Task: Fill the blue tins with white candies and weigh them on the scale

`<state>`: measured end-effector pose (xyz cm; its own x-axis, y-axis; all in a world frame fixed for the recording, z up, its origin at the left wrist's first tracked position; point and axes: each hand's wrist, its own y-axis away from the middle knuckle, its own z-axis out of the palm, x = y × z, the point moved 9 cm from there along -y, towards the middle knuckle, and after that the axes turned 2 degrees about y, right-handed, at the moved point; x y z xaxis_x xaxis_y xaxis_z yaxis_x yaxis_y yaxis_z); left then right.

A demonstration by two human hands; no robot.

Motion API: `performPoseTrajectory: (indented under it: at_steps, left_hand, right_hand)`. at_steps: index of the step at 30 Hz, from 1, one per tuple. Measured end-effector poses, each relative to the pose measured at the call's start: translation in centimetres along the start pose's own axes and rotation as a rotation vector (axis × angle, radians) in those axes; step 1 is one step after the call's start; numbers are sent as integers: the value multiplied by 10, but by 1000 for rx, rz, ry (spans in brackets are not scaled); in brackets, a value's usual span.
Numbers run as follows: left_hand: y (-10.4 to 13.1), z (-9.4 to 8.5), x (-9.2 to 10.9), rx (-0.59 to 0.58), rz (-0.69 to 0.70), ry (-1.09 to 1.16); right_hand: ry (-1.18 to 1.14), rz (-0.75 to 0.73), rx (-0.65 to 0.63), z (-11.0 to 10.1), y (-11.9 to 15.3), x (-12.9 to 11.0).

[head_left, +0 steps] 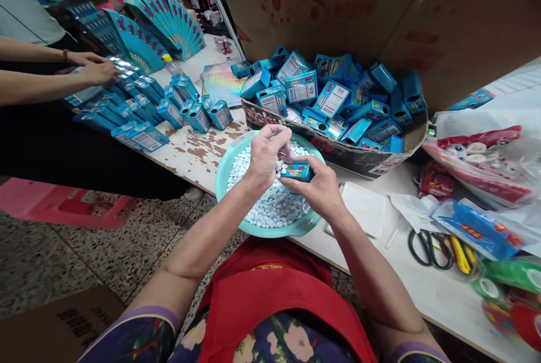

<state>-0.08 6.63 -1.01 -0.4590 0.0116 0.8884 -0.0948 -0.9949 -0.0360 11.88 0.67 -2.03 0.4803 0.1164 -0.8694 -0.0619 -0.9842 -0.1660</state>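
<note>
The right hand was clamped around a small blue box lettered CARAMELO, which lay on its side above the mint-green basin; the left hand was close beside it, thumb and fingers bent together over the box's end, where a few white candies showed, though I could not tell whether the fingertips gripped any; loose white pellets filled much of the basin, which stood at the edge of the white table; just behind it, a cardboard carton held a jumbled heap of similar blue boxes; black-handled scissors lay off to the right, and a co-worker's hands touched blue packs at the far left
</note>
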Motion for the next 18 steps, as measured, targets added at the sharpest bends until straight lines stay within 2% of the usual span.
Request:
performPoseTrajectory:
  at_steps: [6,9,11,12,14,16,18]
  left_hand:
    - [-3,9,3,-55,-24,-24]
    - [-17,-11,5,17,61,-103]
    - [-30,-27,-2,61,119,-336]
    - [-35,-29,-12,32,124,-512]
    - [-41,-23,-43,-139,100,-889]
    - [-33,-10,-78,-378,85,-1169]
    - [-18,-1,-101,-524,93,-1320]
  right_hand:
    - [-71,10,-13,2,0,2]
    - [-192,35,4,-11,8,12]
    - [-266,57,58,-25,16,22]
    - [-290,63,83,-31,19,26]
    - [-304,57,123,-41,23,31]
    - [-286,37,168,-48,24,31]
    - [-273,27,211,-54,24,29]
